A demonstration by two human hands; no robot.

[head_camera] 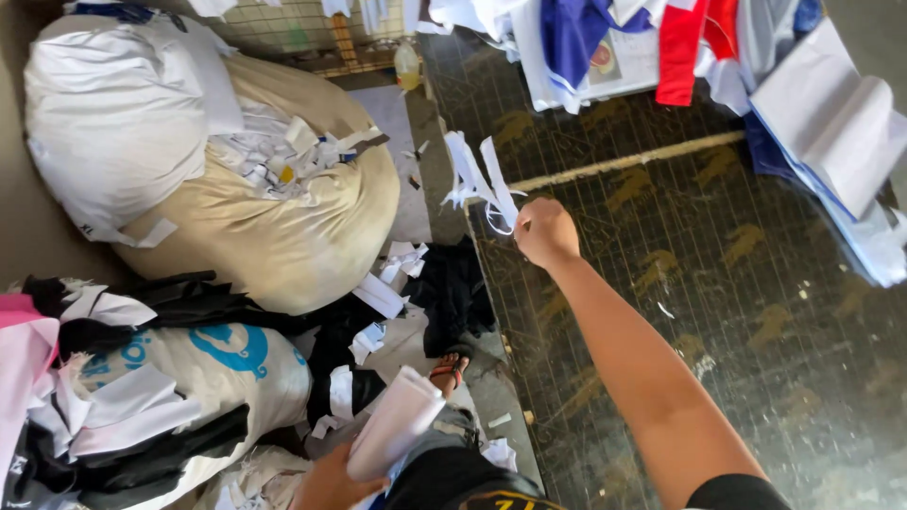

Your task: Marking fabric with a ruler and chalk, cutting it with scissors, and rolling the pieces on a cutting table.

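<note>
1. We see the right hand [545,231] closed in a fist around a bunch of white cloth strips [482,184], held just past the edge of the dark cutting table [718,283].
2. We find the left hand [331,482] low in the frame, wrapped around a white roll [395,423].
3. Beneath the strips, we note a large beige sack [283,236] topped with scraps, with a white sack [113,123] leaning on it.
4. Black fabric [453,288] and white offcuts litter the floor beside the table edge.
5. We see folded white, blue and red cloth [680,42] piled at the table's far end.
</note>
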